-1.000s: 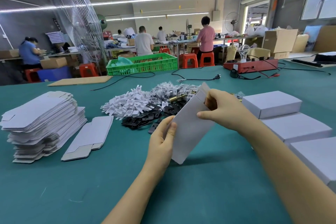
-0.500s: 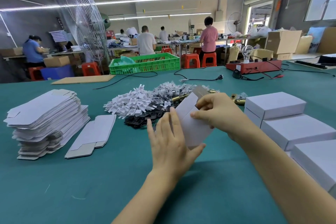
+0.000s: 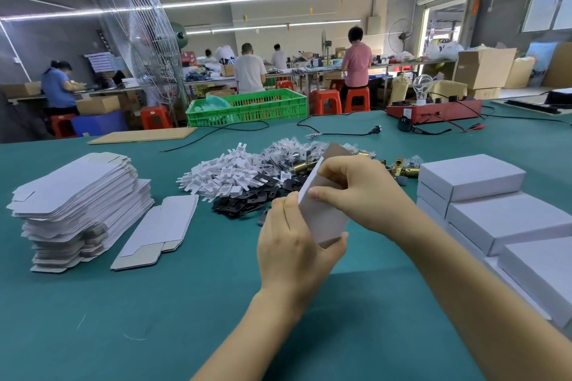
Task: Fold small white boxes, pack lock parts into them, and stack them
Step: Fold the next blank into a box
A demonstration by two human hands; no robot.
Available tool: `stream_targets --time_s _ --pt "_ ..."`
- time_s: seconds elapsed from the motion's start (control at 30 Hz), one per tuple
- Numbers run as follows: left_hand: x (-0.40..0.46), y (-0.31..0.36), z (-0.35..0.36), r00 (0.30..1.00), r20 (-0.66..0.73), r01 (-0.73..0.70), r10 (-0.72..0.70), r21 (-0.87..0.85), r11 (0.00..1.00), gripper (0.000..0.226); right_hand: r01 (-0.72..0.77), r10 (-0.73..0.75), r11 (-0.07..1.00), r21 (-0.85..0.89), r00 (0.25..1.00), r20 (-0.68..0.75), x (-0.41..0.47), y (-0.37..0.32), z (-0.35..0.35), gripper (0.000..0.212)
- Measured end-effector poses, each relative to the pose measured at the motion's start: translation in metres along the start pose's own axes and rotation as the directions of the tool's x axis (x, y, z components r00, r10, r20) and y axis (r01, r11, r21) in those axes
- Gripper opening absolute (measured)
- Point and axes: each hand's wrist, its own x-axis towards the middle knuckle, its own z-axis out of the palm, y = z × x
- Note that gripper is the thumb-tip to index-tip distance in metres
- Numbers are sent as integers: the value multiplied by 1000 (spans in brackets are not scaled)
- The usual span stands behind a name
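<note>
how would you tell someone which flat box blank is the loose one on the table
On the green table, find the tall stack of flat blanks at far left. The loose blank lies alone just right of it, flat on the cloth.

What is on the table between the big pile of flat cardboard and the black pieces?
In the head view, a few loose flat box blanks lie on the green table, between the tall stack of flat blanks and the black parts.

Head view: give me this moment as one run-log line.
step: folding box | left hand: holds box blank | right hand: pinches its upper end | flat blanks: left | parts pile: behind | finished boxes: right
</note>
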Motion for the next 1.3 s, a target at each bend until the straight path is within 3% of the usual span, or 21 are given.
stream_targets --time_s 0.17,0.23,0.3,0.4,0.47,0.53,0.6,0.63,0.83,1.03,1.1,1.2,1.3 --pt "0 3 3 999 -8 31 -31 -50 998 88 42 -42 997 -68 999 1 -1 0 2 15" --pt "2 1 3 997 -2 73 -74 -85 994 83 36 -30 999 40 991 -132 -3 -2 7 3" --pt "4 -3 1 984 9 177 -177 -151 973 78 15 43 988 152 929 -367 -3 -1 11 9" --pt "7 -9 0 956 -14 281 -292 -231 931 75 -60 81 997 55 802 -592 -2 4 19 29" --pt "7 -10 0 944 -23 308 -329 -288 907 74 -115 148 989 97 851 -504 -2 8 29 44" --pt "6 -11 0 942 -27 304 -335 -358 883 77 -157 234 944 291 938 -254 -4 10 40 45" --pt "5 -10 -2 944 -31 282 -329 -443 851 85 -213 236 839 500 972 17 -4 10 51 40" --pt "5 -10 -4 944 -37 271 -328 -479 835 88 -217 209 811 543 975 78 -5 12 56 37" --pt "6 -13 -3 958 17 237 -288 -615 752 81 -141 144 772 619 989 47 -5 14 61 26" --pt "3 -15 4 976 136 215 -169 -702 679 70 -143 224 733 665 974 -38 -6 14 58 53" --pt "2 -12 4 975 177 222 -135 -740 635 55 -136 247 711 690 967 -63 -6 16 53 57" --pt "5 -11 3 960 198 277 -196 -750 600 21 -127 281 702 701 954 -109 -7 19 50 64" --pt "6 -16 4 949 221 312 -224 -747 587 20 -119 305 693 711 942 -140 -7 21 52 65"
